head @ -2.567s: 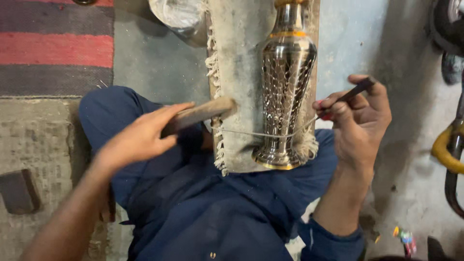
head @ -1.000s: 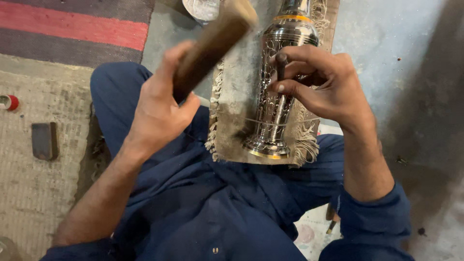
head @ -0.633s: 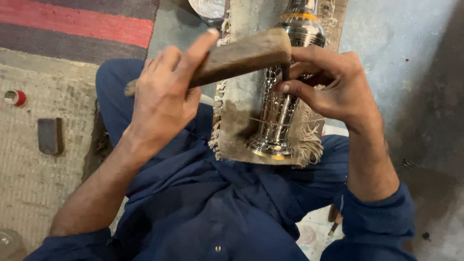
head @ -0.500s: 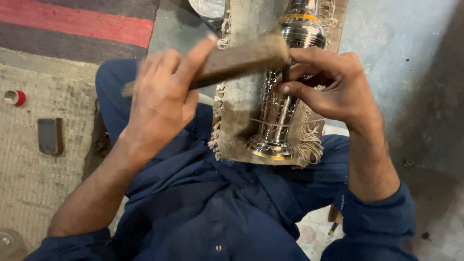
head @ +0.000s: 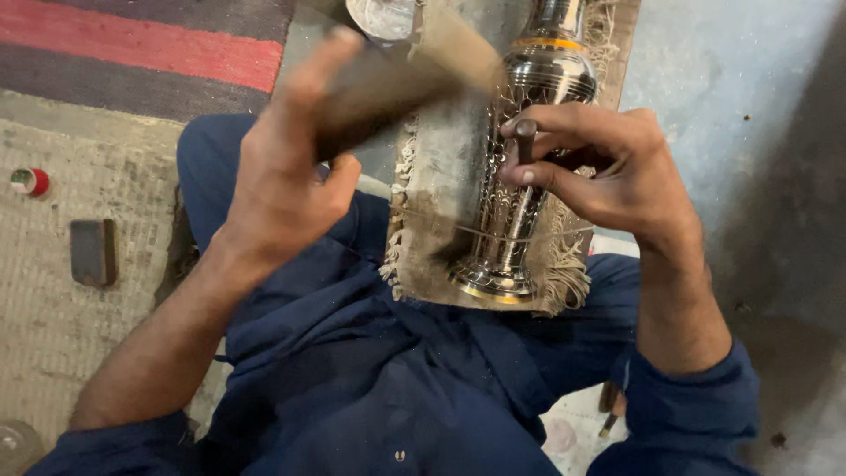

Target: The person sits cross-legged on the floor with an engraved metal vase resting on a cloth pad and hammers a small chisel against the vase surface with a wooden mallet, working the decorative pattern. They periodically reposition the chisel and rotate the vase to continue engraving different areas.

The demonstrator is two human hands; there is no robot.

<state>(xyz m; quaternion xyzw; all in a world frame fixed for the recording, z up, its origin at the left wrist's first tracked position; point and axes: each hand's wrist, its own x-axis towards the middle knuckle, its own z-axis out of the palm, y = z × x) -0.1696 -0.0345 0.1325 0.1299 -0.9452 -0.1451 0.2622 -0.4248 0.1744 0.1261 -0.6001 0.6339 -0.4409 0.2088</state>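
While the left hand (head: pixel 282 176) clenches a wooden mallet (head: pixel 405 84), raised and blurred above the work, the right hand (head: pixel 599 167) pinches a small steel punch (head: pixel 525 141) between thumb and fingertips, its top end showing above the fingers.

Item: vase (head: pixel 520 176). Polished metal, patterned body, brass-coloured band near the neck and at the foot. Lies lengthwise on a board (head: pixel 441 203), foot toward the person, neck away.

Item: board. Worn, propped on the person's lap, edged by a frayed cloth (head: pixel 564 273) under the vase.

Item: punch. Tip hidden behind the fingers; it seems to rest on the vase's side, but contact cannot be confirmed.

Item: mallet. Head held over the upper part of the vase, just left of the punch.

Surroundings: striped rug (head: pixel 141 44) at upper left; woven mat (head: pixel 53 291) beneath it, bearing a small dark block (head: pixel 92 251) and a red-and-white cap (head: pixel 29 181); pale dish (head: pixel 383 16) beyond the board; grey floor (head: pixel 749 106) at right.

Handling note, as judgement: the punch wants to stand square to the curved surface, gripped firmly, with the mallet landing flat on its top. A glancing hit could skid the tip across the polish or roll the vase off the cloth.
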